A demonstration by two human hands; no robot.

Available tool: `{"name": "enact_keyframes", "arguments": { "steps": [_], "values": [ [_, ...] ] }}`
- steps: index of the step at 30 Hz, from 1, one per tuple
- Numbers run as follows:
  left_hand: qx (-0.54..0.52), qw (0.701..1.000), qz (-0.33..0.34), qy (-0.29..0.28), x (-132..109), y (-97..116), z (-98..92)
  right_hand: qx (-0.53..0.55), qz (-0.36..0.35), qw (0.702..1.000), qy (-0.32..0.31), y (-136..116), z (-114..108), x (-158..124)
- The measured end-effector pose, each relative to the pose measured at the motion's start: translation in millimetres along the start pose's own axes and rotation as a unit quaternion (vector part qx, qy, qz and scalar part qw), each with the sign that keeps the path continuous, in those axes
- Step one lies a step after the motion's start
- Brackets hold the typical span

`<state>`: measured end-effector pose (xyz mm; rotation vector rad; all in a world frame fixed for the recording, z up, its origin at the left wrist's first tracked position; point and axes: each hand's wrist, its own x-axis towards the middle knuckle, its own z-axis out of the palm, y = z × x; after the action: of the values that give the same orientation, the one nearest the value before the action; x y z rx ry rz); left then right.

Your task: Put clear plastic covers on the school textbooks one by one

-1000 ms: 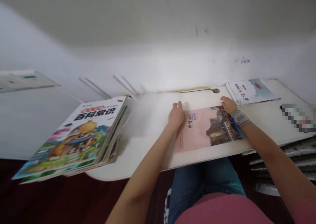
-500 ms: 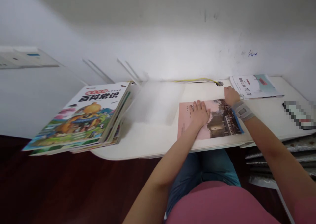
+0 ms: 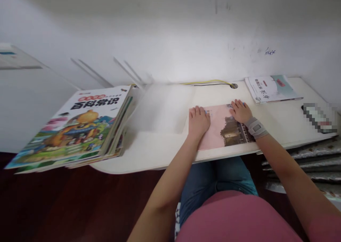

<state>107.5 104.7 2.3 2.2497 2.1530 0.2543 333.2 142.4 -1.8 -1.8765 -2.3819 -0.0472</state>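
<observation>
A pink book (image 3: 214, 128) with a picture of a stone wall and a crowd on its cover lies flat on the white desktop (image 3: 149, 151). My left hand (image 3: 199, 122) rests on its left side, fingers extended over the cover near the far left corner. On the far right part of the same cover lies my right hand (image 3: 240, 111), palm down with its fingers spread; a grey band (image 3: 257, 127) circles that wrist. Left of the book is a clear plastic sheet (image 3: 162, 108), lying on the desktop.
At the left stands a stack of picture books (image 3: 87, 124), partly over the desk edge. A white and green booklet (image 3: 271, 88) lies at the back right, beside a blurred-out phone-like object (image 3: 318, 117). A yellow cable (image 3: 202, 82) runs along the wall into a round hole (image 3: 233, 86).
My left hand has slid left across the cover to the book's left side. My right hand has come from beyond the far right corner onto the cover. The view has shifted slightly.
</observation>
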Motion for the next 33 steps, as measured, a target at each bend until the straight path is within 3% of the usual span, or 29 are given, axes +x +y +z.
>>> {"name": "enact_keyframes", "arguments": {
  "steps": [3,6,10,18,27,33],
  "values": [
    [-0.009,1.0,0.023,-0.011,5,27,-4.1,0.017,0.013,1.0,0.014,-24,-9,11],
    [-0.047,0.994,0.077,-0.055,13,50,-3.4,0.099,-0.053,0.993,0.024,-62,-16,19],
    [-0.054,0.988,0.127,-0.069,16,53,3.5,0.135,-0.135,0.982,0.008,-86,-12,17],
    [-0.041,0.985,0.142,-0.084,18,33,4.9,0.118,-0.194,0.974,-0.005,-41,0,12],
    [-0.026,0.999,-0.023,-0.038,6,-39,0.1,0.024,-0.153,0.988,-0.002,0,2,6],
    [-0.077,0.994,-0.066,0.039,-1,-39,0.3,0.018,-0.095,0.995,0.011,12,6,6]
  ]
}}
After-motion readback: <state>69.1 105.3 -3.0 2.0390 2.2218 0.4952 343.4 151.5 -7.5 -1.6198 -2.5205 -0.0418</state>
